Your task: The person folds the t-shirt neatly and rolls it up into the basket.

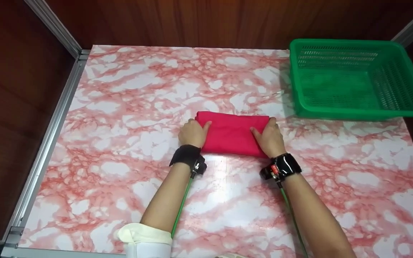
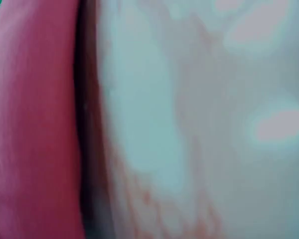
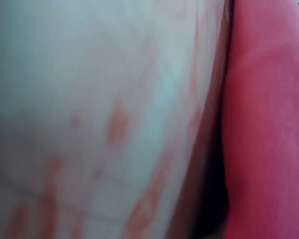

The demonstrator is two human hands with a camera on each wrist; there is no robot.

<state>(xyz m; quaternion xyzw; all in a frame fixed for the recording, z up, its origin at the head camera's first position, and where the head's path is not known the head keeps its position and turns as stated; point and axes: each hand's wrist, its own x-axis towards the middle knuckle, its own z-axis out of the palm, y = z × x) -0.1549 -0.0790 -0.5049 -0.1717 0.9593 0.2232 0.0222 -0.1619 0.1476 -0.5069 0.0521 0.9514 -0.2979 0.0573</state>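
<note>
A folded red cloth (image 1: 231,134) lies as a flat rectangle near the middle of the table in the head view. My left hand (image 1: 193,133) grips its left end, thumb on top and the other fingers around the side edge. At the opposite end my right hand (image 1: 271,139) holds it the same way, its thumb pointing inward over the fabric. Both wrist views show the cloth's near side close up, at the left in the left wrist view (image 2: 35,124) and at the right in the right wrist view. The fingertips beneath the cloth are hidden.
A green plastic basket (image 1: 360,114) with slotted walls stands at the back right of the red-and-white marbled table (image 1: 120,143). Dark wood panels (image 1: 192,21) rise behind and at both sides. A metal rail (image 1: 48,143) runs along the left edge. Green cables trail from both wrist straps.
</note>
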